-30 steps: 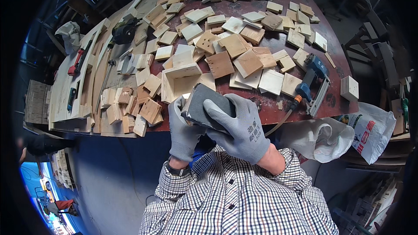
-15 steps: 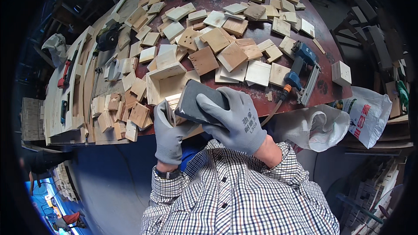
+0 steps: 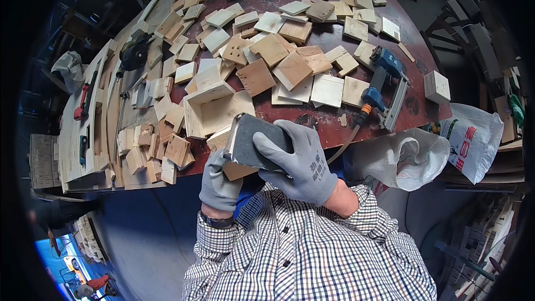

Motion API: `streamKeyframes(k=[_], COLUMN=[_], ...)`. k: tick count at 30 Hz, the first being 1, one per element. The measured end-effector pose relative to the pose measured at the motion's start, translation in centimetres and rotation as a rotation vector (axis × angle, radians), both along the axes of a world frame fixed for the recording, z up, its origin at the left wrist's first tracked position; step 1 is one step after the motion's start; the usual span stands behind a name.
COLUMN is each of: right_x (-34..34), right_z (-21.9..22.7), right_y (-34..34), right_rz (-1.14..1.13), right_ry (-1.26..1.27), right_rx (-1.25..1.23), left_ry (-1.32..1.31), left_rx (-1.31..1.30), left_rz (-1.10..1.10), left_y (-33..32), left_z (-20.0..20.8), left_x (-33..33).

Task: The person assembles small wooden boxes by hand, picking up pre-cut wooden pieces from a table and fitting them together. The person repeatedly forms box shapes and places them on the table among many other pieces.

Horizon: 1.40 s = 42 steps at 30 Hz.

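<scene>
My right hand (image 3: 301,161), in a grey glove, grips a dark grey sanding block (image 3: 252,141) and presses it onto a small wooden piece (image 3: 234,168). My left hand (image 3: 218,181), also gloved, holds that wooden piece from below, close to my chest at the table's near edge. Just beyond the hands an open wooden box (image 3: 213,112) lies on the dark red table (image 3: 415,97).
Many square wooden tiles (image 3: 292,70) cover the table. A blue nail gun (image 3: 384,82) with a hose lies to the right, next to a wooden cube (image 3: 436,86). White bags (image 3: 409,155) hang at the right edge. Planks and tools (image 3: 83,100) sit on the left.
Both hands with the block and the wooden piece have stayed together near the table edge; the view has shifted slightly, and the sanding block has moved a little across the wood.
</scene>
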State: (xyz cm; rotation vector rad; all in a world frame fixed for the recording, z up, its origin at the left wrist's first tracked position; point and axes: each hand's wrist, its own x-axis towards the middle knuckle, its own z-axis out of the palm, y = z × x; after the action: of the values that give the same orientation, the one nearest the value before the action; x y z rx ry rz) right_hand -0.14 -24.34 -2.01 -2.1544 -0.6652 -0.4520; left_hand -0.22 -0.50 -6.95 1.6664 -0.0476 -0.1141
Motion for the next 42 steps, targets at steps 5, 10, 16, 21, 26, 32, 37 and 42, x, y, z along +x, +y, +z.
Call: streamKeyframes(k=[5,10,16,21,26,32,37,42], right_x=[-1.9,0.7,2.8,3.1,2.2,5.9,7.9,3.3], right_z=[-7.0,-0.8,-1.1,-5.0,-0.7,-0.4,-2.3,-0.3], right_y=[-5.4,-2.6,-0.9,-3.1,-0.1,2.1,1.4,1.1], right_rz=[-0.039,-0.03,0.12,-0.06,0.197,0.075,-0.081,0.206], right_ry=[0.148,0.039,0.041,0.284,0.132,0.209,0.28,0.098], right_rx=[-0.059,0.154,0.108,0.274,0.373,0.304,0.416,0.342], left_ry=[0.437,0.476,0.309,0.299,0.114,0.641,0.702,0.553], left_rx=[-1.007,-0.9,-0.919,-1.328,-0.232,-1.449,-1.644,-1.465], left_rz=[0.239,0.258,0.048,-0.109,-0.087,-0.238,-0.288,-0.077], left_y=[0.5,1.0,-0.6,1.5,1.2,-1.8,-3.1,-1.5], left_z=[3.8,3.4,3.4,1.4,1.8,2.2,2.5,1.8], left_x=[1.9,1.6,0.5,0.6,0.4,0.2,-0.4,-0.3])
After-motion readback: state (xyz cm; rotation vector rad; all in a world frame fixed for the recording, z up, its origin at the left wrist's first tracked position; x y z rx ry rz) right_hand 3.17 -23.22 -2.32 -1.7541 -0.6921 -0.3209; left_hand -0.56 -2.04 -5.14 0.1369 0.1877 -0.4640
